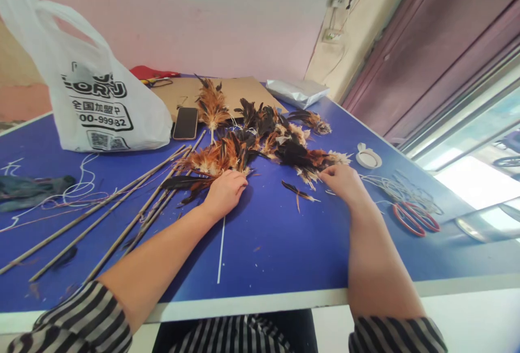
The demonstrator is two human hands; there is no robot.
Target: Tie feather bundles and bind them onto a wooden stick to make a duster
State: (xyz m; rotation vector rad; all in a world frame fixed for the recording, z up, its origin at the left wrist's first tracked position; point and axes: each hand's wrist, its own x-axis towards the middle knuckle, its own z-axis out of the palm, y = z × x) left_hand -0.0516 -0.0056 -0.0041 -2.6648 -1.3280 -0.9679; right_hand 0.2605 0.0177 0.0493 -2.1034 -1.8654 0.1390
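Note:
My left hand (226, 191) is closed at the near side of a heap of brown and black feathers (221, 154). Long dark feathers (184, 182) stick out to its left, and its fingers look wrapped round their quill ends. On the right, my right hand (342, 178) pinches at the pale quill ends of another feather bunch (298, 154); its fingertips touch the edge there, and what lies between them is too small to make out. Between both hands a small loose feather (298, 191) rests on the blue table (276, 244). A thin white strip (221, 250) lies below my left hand.
Several thin sticks (117, 201) cross the left side, near tangled thread (83, 182). Behind them stand a white plastic bag (101, 98) and a phone (186, 124). Red-handled scissors (415, 219), string (406, 188) and a tape roll (369, 158) lie right; a silver packet (297, 92) lies behind.

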